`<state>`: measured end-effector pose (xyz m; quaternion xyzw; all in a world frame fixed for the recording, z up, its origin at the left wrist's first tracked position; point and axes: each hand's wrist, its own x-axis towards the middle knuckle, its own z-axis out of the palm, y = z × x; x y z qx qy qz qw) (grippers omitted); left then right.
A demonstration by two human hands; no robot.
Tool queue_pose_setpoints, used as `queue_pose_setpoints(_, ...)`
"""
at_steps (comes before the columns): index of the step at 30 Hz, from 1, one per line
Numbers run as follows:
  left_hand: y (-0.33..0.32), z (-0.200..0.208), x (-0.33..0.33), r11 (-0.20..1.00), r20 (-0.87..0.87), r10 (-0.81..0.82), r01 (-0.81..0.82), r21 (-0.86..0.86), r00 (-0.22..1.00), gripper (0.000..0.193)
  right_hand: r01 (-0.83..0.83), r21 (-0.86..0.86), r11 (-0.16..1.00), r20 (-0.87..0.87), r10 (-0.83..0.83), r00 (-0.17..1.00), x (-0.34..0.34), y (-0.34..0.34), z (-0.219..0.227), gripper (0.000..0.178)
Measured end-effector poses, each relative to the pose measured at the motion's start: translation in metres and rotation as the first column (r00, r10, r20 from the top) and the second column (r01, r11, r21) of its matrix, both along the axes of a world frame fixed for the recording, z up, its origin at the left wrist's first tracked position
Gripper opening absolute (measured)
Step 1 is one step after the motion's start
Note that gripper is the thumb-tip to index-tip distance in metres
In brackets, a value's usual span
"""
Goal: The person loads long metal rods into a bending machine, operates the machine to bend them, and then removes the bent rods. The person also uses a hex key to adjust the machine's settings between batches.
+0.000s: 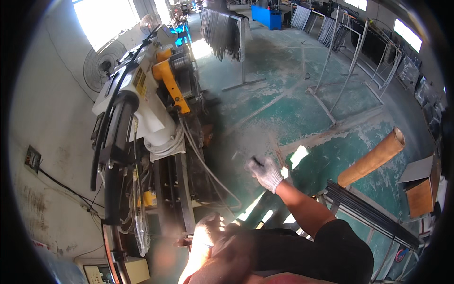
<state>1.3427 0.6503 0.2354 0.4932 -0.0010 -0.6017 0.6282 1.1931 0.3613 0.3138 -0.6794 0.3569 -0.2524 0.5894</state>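
Observation:
My right hand [265, 173], in a pale knit glove, reaches out over the green floor to the right of the machine. Its fingers are curled in, and a dark patch shows at them; what they hold, if anything, is too small to name. Close to my body, my left hand [211, 228] is in strong sunlight beside the machine's lower rails. Its fingers look bent and closed, their contents hidden by glare and shadow. A reddish-brown part [183, 242] sticks out just left of that hand. The white and black machine [153, 120] with an orange bracket [170, 83] stands at my left.
Hoses [201, 165] loop off the machine's right side. At right, a brown cardboard tube [373, 158] leans by a rack of dark bars [369, 210], with a cardboard box [420, 194] beyond. Farther off stand a metal frame [326, 71] and hanging rods [221, 33]. A fan [101, 64] is by the wall.

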Motion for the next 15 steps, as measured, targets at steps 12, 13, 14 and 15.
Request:
queue_pose_setpoints(12,-0.305,-0.052,0.049,0.986,0.249,-0.165,0.156,0.054,0.954,0.023,-0.435,0.216,0.874,-0.633,0.465,0.619,-0.066,-0.177,-0.033,0.040)
queue_pose_setpoints(13,-0.336,-0.062,0.054,0.972,0.294,-0.226,0.235,0.003,0.929,0.023,-0.423,0.226,0.877,-0.634,0.462,0.620,-0.073,-0.194,-0.044,0.042)
queue_pose_setpoints(14,-0.361,-0.063,0.063,0.946,0.317,-0.303,0.324,-0.012,0.898,0.025,-0.425,0.265,0.865,-0.663,0.484,0.571,-0.073,-0.211,-0.041,0.042)
queue_pose_setpoints(15,-0.385,-0.058,0.072,0.911,0.355,-0.368,0.410,-0.048,0.859,0.027,-0.426,0.291,0.857,-0.695,0.495,0.521,-0.074,-0.223,-0.027,0.043)
